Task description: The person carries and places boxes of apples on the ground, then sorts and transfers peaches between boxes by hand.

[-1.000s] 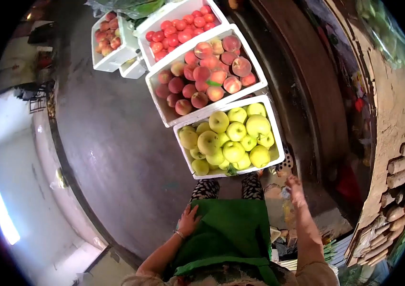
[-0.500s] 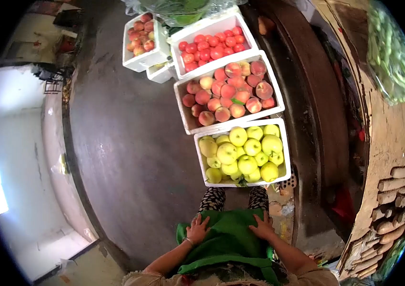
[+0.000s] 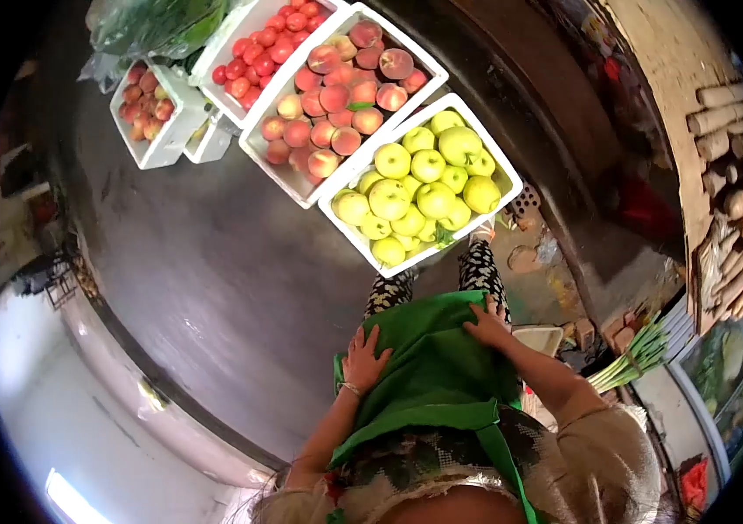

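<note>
My left hand [image 3: 364,360] lies on the left side of the green apron [image 3: 424,349] over my lap, fingers spread. On the apron's right side rests my right hand [image 3: 488,323], fingers also apart. Neither hand holds anything. Just beyond my knees stands a white foam box [image 3: 504,194] filled with yellow-green apples [image 3: 434,200]. Touching its far side is a second foam box [image 3: 259,150] of peaches [image 3: 334,98], with one green leaf among them. A third foam box [image 3: 207,70] with tomatoes [image 3: 265,58] sits behind that.
At the far left stand another foam box [image 3: 162,147] of peaches and a plastic bag [image 3: 148,26] of greens. A wooden board [image 3: 651,70] with brown roots [image 3: 734,201] is on the right. Green onions [image 3: 638,354] lie near my right elbow. Grey floor [image 3: 214,262] extends left.
The view has turned, so the boxes appear tilted and further up and left. Green onions and a glass-fronted case now show at right. Both hands stay on the apron.
</note>
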A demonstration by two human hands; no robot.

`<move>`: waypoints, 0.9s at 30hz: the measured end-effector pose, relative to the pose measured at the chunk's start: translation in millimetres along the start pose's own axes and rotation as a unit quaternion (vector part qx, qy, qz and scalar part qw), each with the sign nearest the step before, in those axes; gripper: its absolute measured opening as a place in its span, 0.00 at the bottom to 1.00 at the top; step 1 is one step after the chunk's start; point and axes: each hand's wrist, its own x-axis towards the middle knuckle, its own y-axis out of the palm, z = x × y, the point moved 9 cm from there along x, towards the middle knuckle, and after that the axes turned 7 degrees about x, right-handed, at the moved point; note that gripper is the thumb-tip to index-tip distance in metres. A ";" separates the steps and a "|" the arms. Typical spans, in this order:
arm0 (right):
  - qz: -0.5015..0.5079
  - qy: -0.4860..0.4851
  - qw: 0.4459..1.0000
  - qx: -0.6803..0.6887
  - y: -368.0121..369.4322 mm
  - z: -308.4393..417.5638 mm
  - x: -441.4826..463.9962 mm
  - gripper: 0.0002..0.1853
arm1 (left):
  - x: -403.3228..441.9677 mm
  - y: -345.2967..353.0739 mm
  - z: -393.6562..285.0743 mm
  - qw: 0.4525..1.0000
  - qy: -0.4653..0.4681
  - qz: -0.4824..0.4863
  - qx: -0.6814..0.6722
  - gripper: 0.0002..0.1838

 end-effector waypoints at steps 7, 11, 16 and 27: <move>0.007 -0.034 0.998 0.058 75.2 11.8 -38.2 0.38 | -0.1 26.4 26.8 0.995 0.060 0.042 0.062 0.34; 0.015 -0.064 0.998 -0.002 120.9 9.8 -57.6 0.33 | -3.9 38.8 22.0 0.993 0.026 0.071 0.092 0.34; 0.031 -0.049 0.995 0.079 122.5 -11.4 -70.7 0.31 | 15.3 94.4 48.2 0.972 0.156 -0.055 0.165 0.35; -0.007 -0.098 0.984 0.149 145.0 -55.0 -61.0 0.34 | 13.5 95.8 11.4 0.960 0.129 -0.062 0.239 0.38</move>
